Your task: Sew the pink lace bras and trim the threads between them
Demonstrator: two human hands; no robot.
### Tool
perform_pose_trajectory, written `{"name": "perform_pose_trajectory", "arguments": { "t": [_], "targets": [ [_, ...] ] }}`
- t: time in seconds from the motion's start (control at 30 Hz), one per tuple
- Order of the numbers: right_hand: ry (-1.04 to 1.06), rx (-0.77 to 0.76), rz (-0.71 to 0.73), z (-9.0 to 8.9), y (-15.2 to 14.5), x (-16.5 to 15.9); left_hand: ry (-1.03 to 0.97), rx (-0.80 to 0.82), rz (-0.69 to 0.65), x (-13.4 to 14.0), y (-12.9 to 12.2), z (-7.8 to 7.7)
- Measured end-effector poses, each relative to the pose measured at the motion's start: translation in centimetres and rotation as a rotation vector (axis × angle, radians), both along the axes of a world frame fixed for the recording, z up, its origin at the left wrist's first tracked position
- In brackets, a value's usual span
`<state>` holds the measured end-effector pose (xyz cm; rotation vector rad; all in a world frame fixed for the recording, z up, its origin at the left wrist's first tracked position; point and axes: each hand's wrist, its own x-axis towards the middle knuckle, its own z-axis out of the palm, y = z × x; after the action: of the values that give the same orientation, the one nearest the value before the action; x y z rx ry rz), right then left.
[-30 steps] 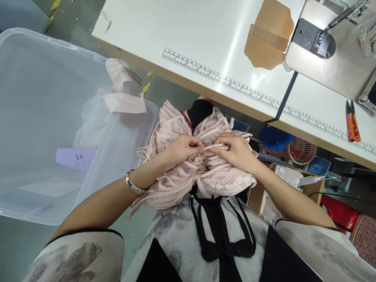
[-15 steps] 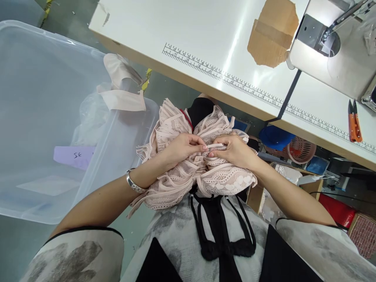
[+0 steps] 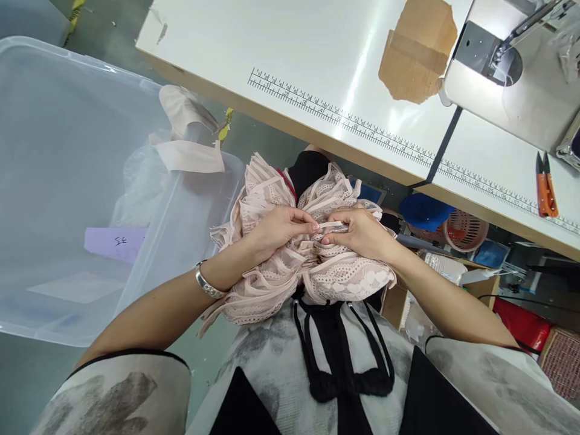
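Observation:
A thick bundle of pale pink lace bra pieces lies heaped across my lap, with layered edges fanning out on both sides. My left hand, with a silver bracelet at the wrist, pinches the edge of one lace piece between thumb and fingertips. Close beside it, my right hand grips the same piece. A narrow pale strip along its edge stretches between the two hands. My palms rest against the layers, which hide parts of the held piece.
At the left stands a clear plastic bin with pale fabric pieces over its rim and a purple paper inside. The white table ahead bears cardboard, orange-handled snips and a sewing machine.
Both hands keep their pinch on the lace piece, almost unmoved. The view has shifted very slightly.

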<state>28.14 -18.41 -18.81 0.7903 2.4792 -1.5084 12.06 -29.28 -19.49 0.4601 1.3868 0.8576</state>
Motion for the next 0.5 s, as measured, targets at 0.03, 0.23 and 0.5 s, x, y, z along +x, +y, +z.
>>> {"name": "perform_pose_trajectory", "arguments": {
  "t": [0.03, 0.23, 0.5],
  "targets": [
    [0.005, 0.003, 0.001, -0.02, 0.0, 0.02, -0.004, -0.003, 0.003, 0.02, 0.0, -0.02],
    [0.004, 0.007, 0.017, -0.11, 0.08, 0.16, -0.025, -0.006, 0.026, 0.1, -0.04, -0.14],
    [0.011, 0.001, -0.001, -0.17, 0.14, 0.23, -0.007, 0.005, 0.016, 0.1, -0.07, -0.37]
  ]
}}
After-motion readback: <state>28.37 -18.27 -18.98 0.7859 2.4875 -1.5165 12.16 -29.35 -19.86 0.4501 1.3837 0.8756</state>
